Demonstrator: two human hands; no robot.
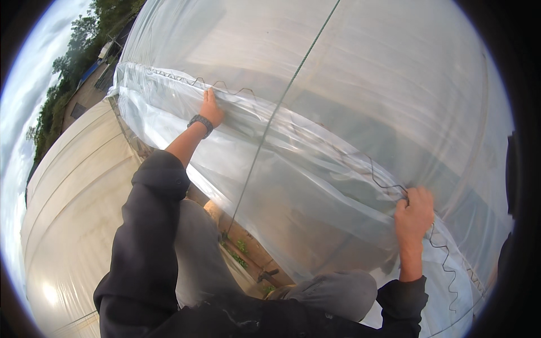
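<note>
Clear plastic film covers the curved greenhouse roof in front of me, with a bunched, folded strip running from upper left to lower right. My left hand, with a dark watch at the wrist, presses on this strip with its fingers stretched out. Close to those fingertips, a zigzag spring wire sticks up out of the strip in loops. Lower right, my right hand has its fingers closed around the wire. Beyond that hand, a loose wavy end of the wire hangs over the film. The fingertips of my right hand are partly hidden.
A taut green rope crosses the film between my hands. My bent knees are against the lower film. Below lies a gap with soil and green plants. Another plastic-covered tunnel stands at left, with trees beyond.
</note>
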